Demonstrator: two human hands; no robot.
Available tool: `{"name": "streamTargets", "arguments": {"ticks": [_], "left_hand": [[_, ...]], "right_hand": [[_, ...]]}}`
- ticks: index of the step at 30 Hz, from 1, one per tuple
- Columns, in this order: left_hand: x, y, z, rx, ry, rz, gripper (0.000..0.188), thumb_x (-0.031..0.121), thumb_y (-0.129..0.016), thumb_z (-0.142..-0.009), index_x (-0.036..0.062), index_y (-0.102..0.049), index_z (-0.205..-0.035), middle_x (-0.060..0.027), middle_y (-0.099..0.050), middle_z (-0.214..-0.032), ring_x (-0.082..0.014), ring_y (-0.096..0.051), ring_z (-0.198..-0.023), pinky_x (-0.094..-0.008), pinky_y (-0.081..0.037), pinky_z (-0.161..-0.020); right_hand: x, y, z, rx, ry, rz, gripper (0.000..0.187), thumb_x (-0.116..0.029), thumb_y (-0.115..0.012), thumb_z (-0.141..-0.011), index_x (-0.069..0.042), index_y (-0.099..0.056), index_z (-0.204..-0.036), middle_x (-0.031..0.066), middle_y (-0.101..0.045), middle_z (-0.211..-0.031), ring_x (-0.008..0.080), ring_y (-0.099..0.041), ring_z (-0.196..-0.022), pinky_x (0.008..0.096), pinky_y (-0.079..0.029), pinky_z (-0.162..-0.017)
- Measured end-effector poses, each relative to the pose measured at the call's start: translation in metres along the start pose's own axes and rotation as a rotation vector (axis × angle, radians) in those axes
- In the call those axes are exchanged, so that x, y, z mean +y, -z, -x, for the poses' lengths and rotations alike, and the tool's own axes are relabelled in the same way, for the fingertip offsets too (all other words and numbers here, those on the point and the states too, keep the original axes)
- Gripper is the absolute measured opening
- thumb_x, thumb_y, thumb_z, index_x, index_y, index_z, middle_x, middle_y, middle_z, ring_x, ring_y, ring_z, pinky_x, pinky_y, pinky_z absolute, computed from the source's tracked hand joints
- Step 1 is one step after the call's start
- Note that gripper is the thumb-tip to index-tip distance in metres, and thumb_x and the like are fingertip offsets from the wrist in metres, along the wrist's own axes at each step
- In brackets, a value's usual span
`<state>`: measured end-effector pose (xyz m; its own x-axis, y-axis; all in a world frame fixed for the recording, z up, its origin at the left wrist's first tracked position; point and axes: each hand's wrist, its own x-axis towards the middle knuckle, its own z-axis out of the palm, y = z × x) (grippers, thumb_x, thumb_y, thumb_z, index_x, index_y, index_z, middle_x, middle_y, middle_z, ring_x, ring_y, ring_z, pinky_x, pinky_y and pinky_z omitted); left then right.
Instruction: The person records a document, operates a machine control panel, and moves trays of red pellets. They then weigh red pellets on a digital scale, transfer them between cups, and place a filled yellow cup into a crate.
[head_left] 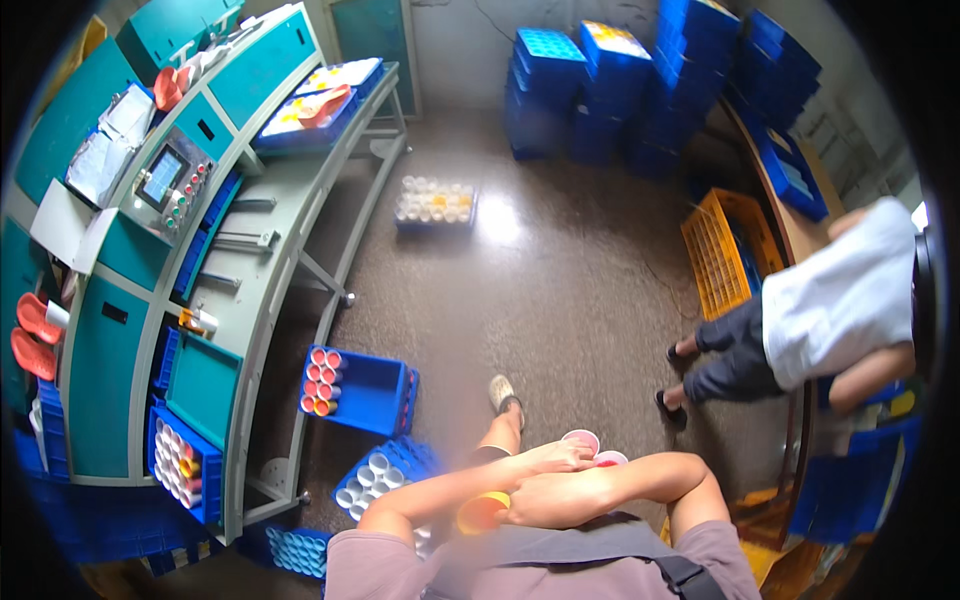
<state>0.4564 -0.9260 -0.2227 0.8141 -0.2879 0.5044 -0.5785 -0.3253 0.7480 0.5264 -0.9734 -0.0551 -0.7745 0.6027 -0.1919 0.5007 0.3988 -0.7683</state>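
My forearms cross in front of my body. My left hand (558, 457) reaches to the right, its fingers closed at a pink-lined cup (580, 440). A second pink cup (611, 458) shows just beside it, partly hidden by my arms. Pointing left, my right hand (540, 499) is closed at the rim of a yellow-orange cup (482, 514), which is tilted and partly blurred. Left of my hands, a blue crate (415, 452) holds white cups (370, 482). Farther out, another blue crate (375, 392) has red-and-white cups (321, 380) along its left side.
A teal machine (110, 350) with a control panel (172, 185) and long bench runs along the left. A crate of white cups (436, 203) lies on the floor ahead. Blue crate stacks (545, 100) stand at the back. At right are a yellow crate (718, 255) and another person (835, 295).
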Motion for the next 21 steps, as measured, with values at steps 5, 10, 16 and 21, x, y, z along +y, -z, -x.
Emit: {"name": "streamTargets", "arguments": {"ticks": [5, 10, 16, 21], "left_hand": [[-0.071, 0.168, -0.033, 0.066, 0.213, -0.166, 0.014, 0.011, -0.065, -0.082, 0.0053, -0.062, -0.094, -0.0116, -0.059, -0.092, -0.0305, -0.061, -0.089, -0.0419, -0.05, -0.079], [-0.109, 0.306, -0.034, 0.285, 0.687, -0.076, 0.014, 0.012, -0.063, -0.084, 0.0049, -0.061, -0.096, -0.013, -0.06, -0.093, -0.0301, -0.062, -0.09, -0.0402, -0.052, -0.081], [-0.195, 0.451, 0.002, 0.584, 0.675, -0.615, 0.015, 0.007, -0.067, -0.081, 0.0085, -0.068, -0.096, -0.0101, -0.062, -0.087, -0.0283, -0.063, -0.087, -0.0387, -0.053, -0.079], [-0.244, 0.584, 0.002, 0.788, 0.844, -0.669, 0.024, -0.004, -0.065, -0.076, 0.0066, -0.069, -0.098, -0.0124, -0.059, -0.078, -0.033, -0.062, -0.075, -0.0422, -0.052, -0.071]], "right_hand": [[0.076, 0.203, -0.015, -0.137, 0.164, 0.125, 0.029, -0.024, -0.055, -0.096, 0.002, -0.07, -0.1, 0.0134, -0.072, -0.08, 0.0324, -0.069, -0.072, 0.0447, -0.053, -0.064], [0.205, 0.394, -0.072, 0.173, 0.396, -0.158, 0.029, -0.01, -0.065, -0.086, 0.0, -0.069, -0.113, 0.0194, -0.07, -0.105, 0.0365, -0.068, -0.095, 0.0423, -0.056, -0.084], [0.487, 0.582, -0.233, 0.575, -0.277, -0.212, 0.037, -0.029, -0.064, -0.1, 0.0, -0.066, -0.123, 0.0128, -0.072, -0.114, 0.0224, -0.07, -0.103, 0.0367, -0.055, -0.093], [0.707, 0.724, -0.399, 0.785, -0.565, -0.238, 0.039, -0.032, -0.069, -0.093, -0.001, -0.072, -0.116, 0.0165, -0.076, -0.097, 0.0275, -0.074, -0.092, 0.0398, -0.057, -0.086]]}}
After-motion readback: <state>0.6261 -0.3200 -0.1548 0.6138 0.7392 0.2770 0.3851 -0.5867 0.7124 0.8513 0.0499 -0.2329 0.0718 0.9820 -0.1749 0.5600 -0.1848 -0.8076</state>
